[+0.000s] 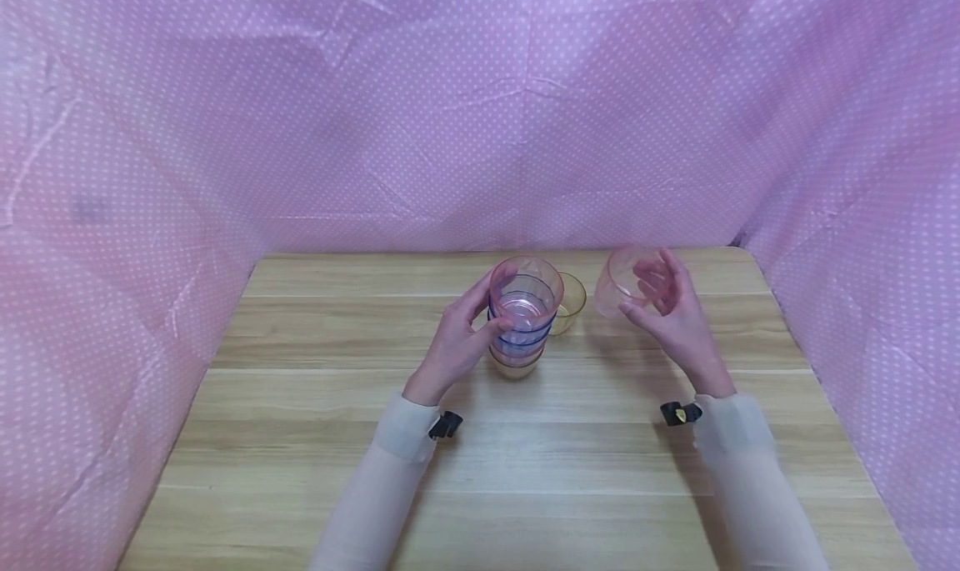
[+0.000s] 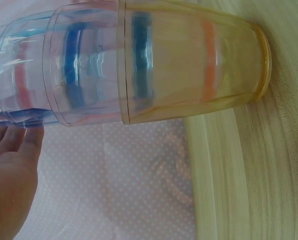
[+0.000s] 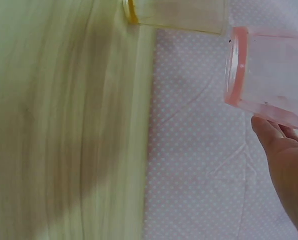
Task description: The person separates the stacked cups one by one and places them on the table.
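Observation:
A stack of clear tinted plastic cups (image 1: pixel 519 350) stands on the table, its top rim pink, blue rims below and a yellow cup (image 2: pixel 178 65) at the base. My left hand (image 1: pixel 454 339) grips the upper part of this stack, thumb on the near side and fingers round the far left. To the right, my right hand (image 1: pixel 688 338) holds a single pink cup (image 1: pixel 609 294) by its side, raised off the table and tilted. In the right wrist view that pink cup (image 3: pixel 273 75) shows a pink band near its base. Another yellow cup (image 1: pixel 574 303) stands just behind the stack, partly hidden by it.
The light wood-grain table (image 1: pixel 570 471) ends at a straight back edge not far behind the cups. Pink dotted cloth (image 1: pixel 480 154) hangs behind and along both sides. Small black devices (image 1: pixel 447 425) sit at the wrists.

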A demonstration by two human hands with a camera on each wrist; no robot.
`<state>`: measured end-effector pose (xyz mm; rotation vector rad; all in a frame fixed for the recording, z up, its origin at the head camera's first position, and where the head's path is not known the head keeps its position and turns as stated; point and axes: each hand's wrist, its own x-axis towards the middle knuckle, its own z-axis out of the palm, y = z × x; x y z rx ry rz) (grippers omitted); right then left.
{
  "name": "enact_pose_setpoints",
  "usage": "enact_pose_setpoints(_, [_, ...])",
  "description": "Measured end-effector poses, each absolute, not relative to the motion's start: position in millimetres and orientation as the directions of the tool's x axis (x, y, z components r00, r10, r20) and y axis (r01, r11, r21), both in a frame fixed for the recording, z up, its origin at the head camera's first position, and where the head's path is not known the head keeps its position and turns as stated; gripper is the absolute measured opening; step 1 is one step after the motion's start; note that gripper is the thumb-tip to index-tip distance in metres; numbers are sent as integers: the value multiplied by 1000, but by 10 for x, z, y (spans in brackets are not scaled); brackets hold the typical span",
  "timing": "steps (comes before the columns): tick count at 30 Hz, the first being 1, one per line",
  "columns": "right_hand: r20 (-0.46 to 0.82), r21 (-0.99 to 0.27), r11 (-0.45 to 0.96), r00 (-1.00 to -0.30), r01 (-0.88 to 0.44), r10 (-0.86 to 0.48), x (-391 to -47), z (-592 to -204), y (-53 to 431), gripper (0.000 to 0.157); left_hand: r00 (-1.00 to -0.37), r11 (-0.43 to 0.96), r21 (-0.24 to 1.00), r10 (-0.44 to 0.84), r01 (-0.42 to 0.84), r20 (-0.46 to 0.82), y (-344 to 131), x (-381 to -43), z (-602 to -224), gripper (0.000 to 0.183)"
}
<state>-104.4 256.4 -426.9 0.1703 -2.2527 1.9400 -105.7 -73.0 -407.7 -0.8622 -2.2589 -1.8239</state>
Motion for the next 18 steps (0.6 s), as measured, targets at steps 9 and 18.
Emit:
enact_pose_setpoints(9, [119,-962,244,-993,-121,-26,-1137,-4382,2604,91,-837,128,864,352,486,419,-733,-1059,-4084,97])
enact_pose_setpoints(18, [85,-958,269,-995,-96,-52,-1221,-4464,2632,90,-833,126,862,359,491,422,-734,-1066,-4081,96])
